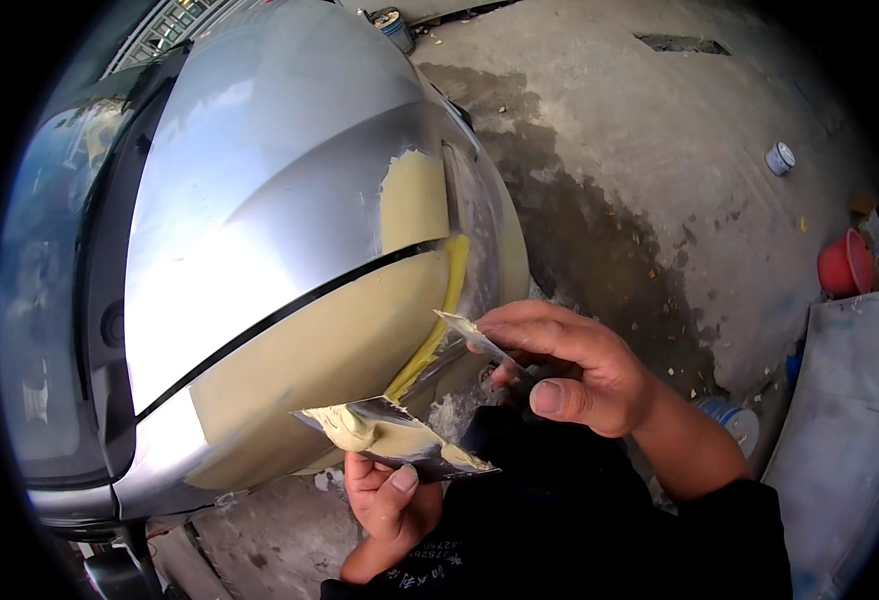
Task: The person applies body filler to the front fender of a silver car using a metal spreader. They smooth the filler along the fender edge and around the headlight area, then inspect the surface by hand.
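Note:
My left hand (392,500) grips a flat dark plate (415,438) from below, thumb on its near edge. A thick lump of cream-coloured body filler (345,425) lies on the plate, with more smeared along its edge. In my right hand (585,370) is a thin putty knife (490,348), pinched between thumb and fingers, with filler along its tip. Both are held apart, in front of a silver car's fender (330,350), which is coated in dried tan filler. Yellow masking tape (428,355) runs down the fender's front edge. Another filler patch (415,205) covers the hood corner.
The silver hood (260,180) and windshield (55,290) fill the left. On the concrete floor (650,170) are a wet stain, a small can (780,158) and a red bucket (846,265). A paint bucket (732,425) stands by my right forearm, beside a grey panel (850,400).

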The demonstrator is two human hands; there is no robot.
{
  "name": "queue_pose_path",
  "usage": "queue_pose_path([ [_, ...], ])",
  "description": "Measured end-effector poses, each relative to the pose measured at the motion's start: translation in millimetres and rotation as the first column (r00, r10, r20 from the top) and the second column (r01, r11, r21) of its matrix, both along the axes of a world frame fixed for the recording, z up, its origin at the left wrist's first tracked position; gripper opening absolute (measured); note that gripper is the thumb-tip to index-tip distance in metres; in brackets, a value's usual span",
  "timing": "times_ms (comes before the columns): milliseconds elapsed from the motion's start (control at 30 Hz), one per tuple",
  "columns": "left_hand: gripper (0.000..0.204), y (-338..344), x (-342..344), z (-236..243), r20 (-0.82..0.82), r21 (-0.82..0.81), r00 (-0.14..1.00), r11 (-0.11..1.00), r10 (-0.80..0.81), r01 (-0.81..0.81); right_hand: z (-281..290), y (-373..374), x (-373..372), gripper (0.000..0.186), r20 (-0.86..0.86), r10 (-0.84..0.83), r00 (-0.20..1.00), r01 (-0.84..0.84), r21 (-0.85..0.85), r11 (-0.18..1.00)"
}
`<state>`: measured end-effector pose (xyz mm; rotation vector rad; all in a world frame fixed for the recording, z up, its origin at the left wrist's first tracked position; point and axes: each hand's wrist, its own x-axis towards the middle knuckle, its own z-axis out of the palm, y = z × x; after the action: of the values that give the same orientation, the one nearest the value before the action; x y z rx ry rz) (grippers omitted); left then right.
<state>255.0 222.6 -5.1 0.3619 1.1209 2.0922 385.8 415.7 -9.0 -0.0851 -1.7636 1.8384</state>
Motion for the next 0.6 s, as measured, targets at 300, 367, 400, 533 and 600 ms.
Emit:
queue_pose_path([
  [300,0.053,-12,-4,-4,-0.021,0.046,0.998,0.998,0.055,-0.054,22,16,-38,0.041,0.473,-0.419,0.775,0.082,0.582,0.809],
  [367,0.052,-12,-3,-4,-0.004,0.040,0.997,0.996,0.081,-0.081,29,16,-48,0.040,0.486,-0.428,0.762,0.053,0.613,0.789],
  [400,0.052,-14,-4,-4,-0.013,0.031,0.996,0.995,0.092,-0.091,33,16,-53,0.040,0.498,-0.424,0.756,0.036,0.615,0.788],
  [533,0.050,-23,-8,-8,-0.025,-0.004,0.992,0.993,0.121,-0.122,46,13,-65,0.040,0.533,-0.397,0.748,-0.023,0.618,0.786],
  [600,0.050,-25,-9,-8,-0.027,-0.014,0.990,0.991,0.135,-0.136,51,11,-65,0.039,0.545,-0.379,0.748,-0.058,0.622,0.780],
])
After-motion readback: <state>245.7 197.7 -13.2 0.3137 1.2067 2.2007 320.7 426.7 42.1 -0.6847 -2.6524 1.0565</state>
